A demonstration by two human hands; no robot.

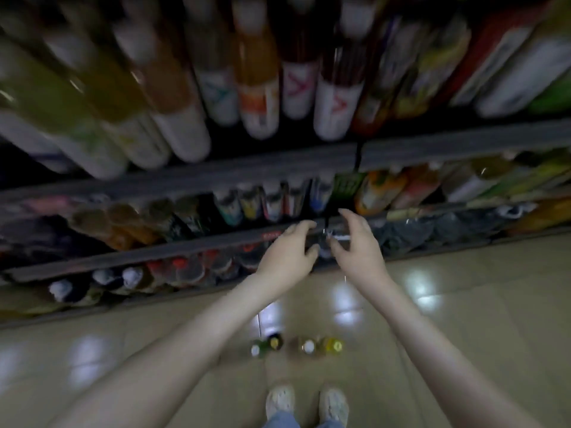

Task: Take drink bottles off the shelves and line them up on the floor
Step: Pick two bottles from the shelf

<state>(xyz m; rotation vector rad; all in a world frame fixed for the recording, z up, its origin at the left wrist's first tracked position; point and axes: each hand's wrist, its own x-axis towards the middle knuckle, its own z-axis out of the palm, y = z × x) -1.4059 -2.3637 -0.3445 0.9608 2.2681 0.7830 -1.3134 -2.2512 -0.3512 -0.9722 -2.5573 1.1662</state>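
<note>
Floor bottles (308,346): 4 in a row, round caps, green to amber, on glossy tile (463,319).
Shelf bottles (336,112): blurred cylinders, white labels.
Left hand (285,253), right hand (358,245): fingers half-curled at low shelf rail (185,251); grip on anything unclear.

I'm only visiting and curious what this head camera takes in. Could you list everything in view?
Floor bottles: four; green, dark, brown, yellow; in a row on the floor ahead of the shoes.
Top-shelf bottles: many; yellow, orange, red, with white labels; top of the picture.
Lower-shelf bottles: many; mixed colours, blurred; on the shelves below.
Shelf edge: grey; under the top row.
Floor: beige glossy tiles.
Shoes: two; pale; bottom edge.
Left hand: one; fingers curved, at a lower shelf.
Right hand: one; beside the left. Whether either holds anything is too blurred to tell.
</note>
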